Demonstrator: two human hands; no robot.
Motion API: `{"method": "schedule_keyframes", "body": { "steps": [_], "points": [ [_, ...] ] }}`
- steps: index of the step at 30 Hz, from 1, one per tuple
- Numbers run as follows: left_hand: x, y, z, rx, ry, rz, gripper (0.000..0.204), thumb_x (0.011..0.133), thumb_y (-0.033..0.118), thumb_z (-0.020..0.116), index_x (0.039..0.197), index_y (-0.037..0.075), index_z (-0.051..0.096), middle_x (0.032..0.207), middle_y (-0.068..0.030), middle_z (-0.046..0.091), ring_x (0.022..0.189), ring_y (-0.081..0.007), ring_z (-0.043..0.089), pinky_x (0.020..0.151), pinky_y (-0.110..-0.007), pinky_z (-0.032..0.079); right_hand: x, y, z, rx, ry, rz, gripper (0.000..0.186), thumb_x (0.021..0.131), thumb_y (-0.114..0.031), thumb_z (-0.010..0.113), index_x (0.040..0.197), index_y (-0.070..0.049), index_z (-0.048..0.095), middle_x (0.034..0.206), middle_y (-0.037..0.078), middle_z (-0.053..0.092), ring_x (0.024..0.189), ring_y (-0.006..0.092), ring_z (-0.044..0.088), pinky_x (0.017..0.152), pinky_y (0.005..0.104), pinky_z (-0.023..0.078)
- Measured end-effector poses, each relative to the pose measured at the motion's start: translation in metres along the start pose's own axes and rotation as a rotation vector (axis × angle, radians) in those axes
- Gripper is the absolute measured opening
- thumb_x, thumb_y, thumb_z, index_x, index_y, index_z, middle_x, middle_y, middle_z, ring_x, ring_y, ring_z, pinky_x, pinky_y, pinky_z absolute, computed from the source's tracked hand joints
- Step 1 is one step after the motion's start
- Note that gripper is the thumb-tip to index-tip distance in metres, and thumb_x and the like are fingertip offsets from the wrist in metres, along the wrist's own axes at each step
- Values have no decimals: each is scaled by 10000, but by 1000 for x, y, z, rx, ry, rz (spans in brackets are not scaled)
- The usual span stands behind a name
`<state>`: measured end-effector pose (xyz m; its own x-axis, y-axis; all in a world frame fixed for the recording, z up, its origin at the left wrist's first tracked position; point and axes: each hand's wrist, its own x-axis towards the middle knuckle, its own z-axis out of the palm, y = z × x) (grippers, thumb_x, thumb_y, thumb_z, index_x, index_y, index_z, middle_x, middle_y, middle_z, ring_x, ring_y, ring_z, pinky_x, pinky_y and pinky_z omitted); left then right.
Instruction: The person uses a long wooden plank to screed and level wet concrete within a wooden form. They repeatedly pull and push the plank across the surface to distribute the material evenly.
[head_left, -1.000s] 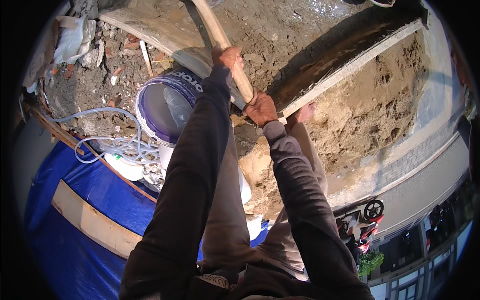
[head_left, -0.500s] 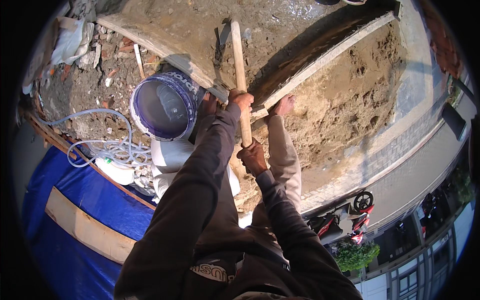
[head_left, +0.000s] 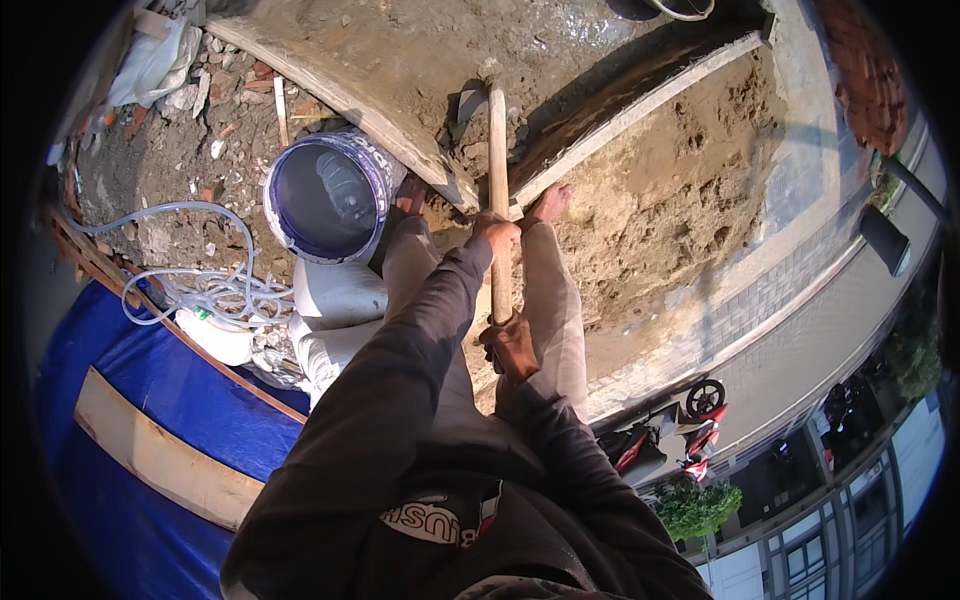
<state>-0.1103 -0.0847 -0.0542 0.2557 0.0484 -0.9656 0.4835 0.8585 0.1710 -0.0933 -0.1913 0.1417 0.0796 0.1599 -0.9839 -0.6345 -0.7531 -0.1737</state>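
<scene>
Both fists are wrapped round the long wooden handle of a hoe (head_left: 498, 150), held nearly straight away from my body. My left hand (head_left: 496, 234) grips the handle partway along, just short of where two boards meet. Closer to my body, my right hand (head_left: 512, 348) is closed on the handle's near end. The hoe's dark metal head (head_left: 470, 106) rests at wet, sandy mortar (head_left: 420, 60) between the boards; part of it seems buried. My bare feet stand either side of the board corner.
A wooden board (head_left: 340, 105) and another board (head_left: 640, 112) form a V round the mortar. Left are a bucket of grey water (head_left: 278, 225), white sacks (head_left: 340, 295), a clear hose (head_left: 245, 245), rubble and a blue tarp (head_left: 150, 350). A motorbike (head_left: 650, 440) stands on the right.
The hoe has swung more upright in view, its head lower and slightly right, nearer the boards' corner. Both hands have shifted toward me on the picture, still gripping the handle.
</scene>
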Motion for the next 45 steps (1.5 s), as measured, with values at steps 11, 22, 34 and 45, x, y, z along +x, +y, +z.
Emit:
{"method": "schedule_keyframes", "body": {
  "steps": [11,22,34,45],
  "points": [
    [-77,45,-34,-376,-179,-117,175,682,105,703,768,54,559,672,-63,526,573,-199,549,573,-389,513,-43,-10,-4,-392,-21,-352,327,662,-41,636,952,13,494,750,134,553,681,228,553,611,348,467],
    [-134,115,-56,-793,-398,34,214,794,122,702,914,50,539,779,-104,561,713,-261,608,668,-440,541,-154,-186,35,-1063,-103,-446,460,626,-112,674,1007,75,496,787,247,585,749,378,607,692,412,474],
    [-188,221,-151,-1174,-398,288,281,826,100,669,977,35,440,817,-147,555,740,-296,563,708,-463,505,-338,-275,132,-1334,-164,-424,552,631,-97,591,1128,88,439,759,230,560,705,358,589,675,408,463],
    [-381,168,-271,-1145,-154,798,218,861,112,634,980,39,468,849,-91,528,794,-237,548,782,-404,491,-358,-276,156,-1501,-558,-624,693,624,-61,640,1266,28,394,1021,251,566,865,418,619,743,427,512]
  ]
}}
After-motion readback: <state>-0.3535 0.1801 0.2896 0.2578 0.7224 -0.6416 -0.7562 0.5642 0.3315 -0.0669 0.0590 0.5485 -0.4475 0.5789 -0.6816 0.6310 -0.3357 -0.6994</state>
